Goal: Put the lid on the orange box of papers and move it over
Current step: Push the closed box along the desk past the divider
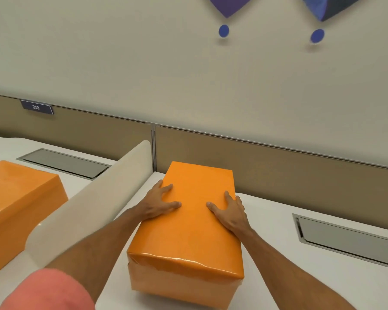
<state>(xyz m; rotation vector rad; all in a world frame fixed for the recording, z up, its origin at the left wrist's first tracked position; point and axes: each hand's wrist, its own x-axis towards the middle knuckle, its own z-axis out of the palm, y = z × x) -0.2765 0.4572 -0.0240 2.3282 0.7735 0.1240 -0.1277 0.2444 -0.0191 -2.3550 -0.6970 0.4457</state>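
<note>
Head view: two orange boxes (188,220) (16,198); left hand (157,203), right hand (230,211) spread flat on one

A second orange box (20,198) sits beyond the beige divider (94,198) on my left; a grey desk hatch (349,240) lies right.

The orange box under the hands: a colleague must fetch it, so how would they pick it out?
Find the beige divider splitting the white desk. The orange box lies just right of it, lid on, both hands pressing its top; the other orange box sits left of the divider.
</note>
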